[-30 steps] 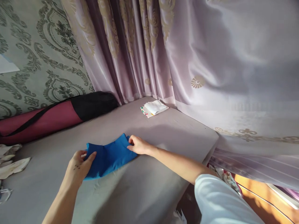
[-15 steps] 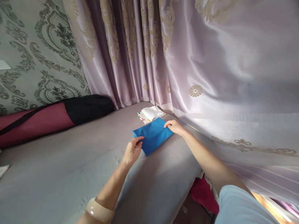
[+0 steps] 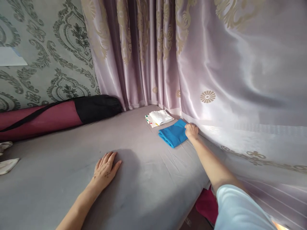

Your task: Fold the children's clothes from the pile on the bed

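A folded blue cloth [image 3: 173,133] lies on the grey bed sheet [image 3: 134,134], near the bed's far right corner. My right hand [image 3: 192,131] is closed on the cloth's right edge. Farther left on the bed, my left hand [image 3: 106,170] rests palm down with its fingers spread and holds nothing. Just behind the blue cloth sits a folded white cloth [image 3: 161,117] on top of a patterned cloth [image 3: 150,122].
A long maroon and black bag [image 3: 96,109] lies along the patterned wall. Lilac curtains [image 3: 192,73] hang behind and to the right. White items [image 3: 9,166] lie at the left edge. Red fabric [image 3: 208,204] shows below the bed's right side.
My left hand has let go of the blue cloth and moved left onto the sheet. The cloth has become smaller, with folded layers at its left, and has shifted right with my right hand.
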Demonstrator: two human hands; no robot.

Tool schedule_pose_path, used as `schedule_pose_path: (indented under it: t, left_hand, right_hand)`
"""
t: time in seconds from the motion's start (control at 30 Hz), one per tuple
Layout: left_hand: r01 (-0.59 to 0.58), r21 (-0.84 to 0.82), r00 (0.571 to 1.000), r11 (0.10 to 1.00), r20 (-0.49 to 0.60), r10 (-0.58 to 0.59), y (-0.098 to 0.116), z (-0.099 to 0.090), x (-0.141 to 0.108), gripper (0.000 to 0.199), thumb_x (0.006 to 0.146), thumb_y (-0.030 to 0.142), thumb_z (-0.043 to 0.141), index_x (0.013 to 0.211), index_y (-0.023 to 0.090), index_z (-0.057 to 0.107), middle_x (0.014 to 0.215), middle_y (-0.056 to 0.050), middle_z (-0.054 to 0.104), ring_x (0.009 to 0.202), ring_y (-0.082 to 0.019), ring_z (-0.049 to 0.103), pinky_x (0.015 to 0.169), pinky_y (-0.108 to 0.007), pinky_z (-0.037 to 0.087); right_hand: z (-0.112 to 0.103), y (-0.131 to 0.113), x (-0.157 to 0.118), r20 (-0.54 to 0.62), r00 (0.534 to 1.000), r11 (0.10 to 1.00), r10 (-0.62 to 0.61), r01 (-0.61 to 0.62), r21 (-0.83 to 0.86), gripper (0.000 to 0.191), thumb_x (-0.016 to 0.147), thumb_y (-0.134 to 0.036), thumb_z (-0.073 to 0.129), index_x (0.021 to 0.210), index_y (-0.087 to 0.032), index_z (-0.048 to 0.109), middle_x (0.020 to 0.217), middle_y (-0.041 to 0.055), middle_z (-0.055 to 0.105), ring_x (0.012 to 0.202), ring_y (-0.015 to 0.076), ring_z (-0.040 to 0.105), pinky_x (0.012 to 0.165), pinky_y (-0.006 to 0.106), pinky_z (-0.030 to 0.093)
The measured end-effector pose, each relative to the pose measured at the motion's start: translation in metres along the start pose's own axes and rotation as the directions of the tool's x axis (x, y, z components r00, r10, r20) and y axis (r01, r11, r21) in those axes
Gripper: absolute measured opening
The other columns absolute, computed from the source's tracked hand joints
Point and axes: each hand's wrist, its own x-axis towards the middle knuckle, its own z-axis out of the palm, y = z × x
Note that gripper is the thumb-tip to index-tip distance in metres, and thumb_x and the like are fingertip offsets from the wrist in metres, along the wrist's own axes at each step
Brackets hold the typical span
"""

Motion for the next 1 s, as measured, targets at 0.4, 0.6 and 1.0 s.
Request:
schedule_pose_path:
  t: [0.4,0.6,1.0]
  left_hand:
    - [0.012,0.261,0.998,0.965,0.059,-0.028,0.013,-0.006,-0.014,0.06,0.098,0.042,0.024,0.148,0.013,0.039,0.155,-0.01,0.035,0.146,-0.027,0.027,0.119,-0.047,0.021]
    - [0.006,0.288,1.0,0.958,0.018,-0.012,0.015,-0.004,-0.013,0.056,0.1,0.04,0.027,0.147,0.014,0.041,0.154,-0.011,0.039,0.144,-0.028,0.03,0.118,-0.047,0.024]
    - [-0.032,0.152,0.999,0.988,-0.018,0.036,0.026,-0.021,-0.016,0.059,0.1,0.045,0.023,0.146,0.012,0.039,0.151,-0.016,0.041,0.14,-0.032,0.034,0.115,-0.049,0.026]
  right_hand:
    - [0.044,-0.08,-0.052,0.169,0.934,0.949,-0.315,0.312,0.049,0.064,0.099,-0.04,0.021,0.15,-0.001,0.032,0.157,0.0171,0.03,0.146,0.0261,0.022,0.118,0.045,0.012]
    - [0.042,-0.076,-0.05,0.138,0.933,0.942,-0.332,0.336,-0.008,0.063,0.099,-0.039,0.023,0.148,-0.002,0.036,0.154,0.016,0.036,0.144,0.027,0.029,0.116,0.043,0.018]
    - [0.076,-0.127,-0.052,-0.173,0.752,0.763,-0.635,0.646,0.008,0.054,0.092,-0.033,0.028,0.134,-0.006,0.05,0.14,0.0217,0.052,0.132,0.0322,0.045,0.104,0.055,0.035]
